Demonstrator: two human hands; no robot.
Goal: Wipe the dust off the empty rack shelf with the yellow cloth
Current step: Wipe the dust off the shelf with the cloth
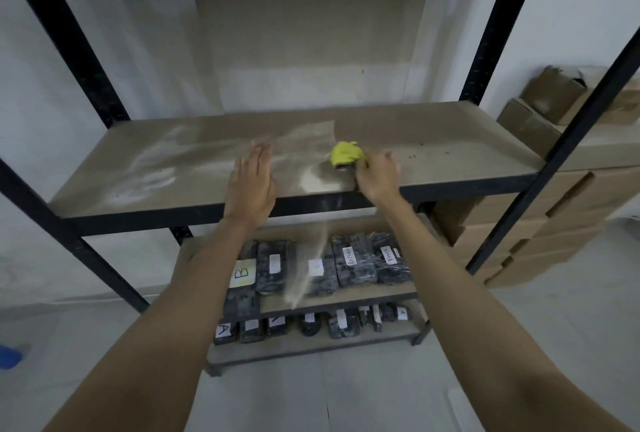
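The empty rack shelf (433, 140) is a tan board in a black metal frame, with pale dust smeared over its left half. A bunched yellow cloth (344, 153) sits near the front edge at the middle. My right hand (377, 177) grips the cloth from its right side, fingers curled. My left hand (251, 182) lies flat on the shelf to the left of the cloth, fingers straight. A streak of dust (304, 258) falls off the front edge between my hands.
Black wrapped packages with white labels (349, 260) fill the two lower shelves. Black uprights (481, 47) frame the rack. Stacked cardboard boxes (526, 227) stand to the right. A blue object (8, 357) lies on the floor at far left.
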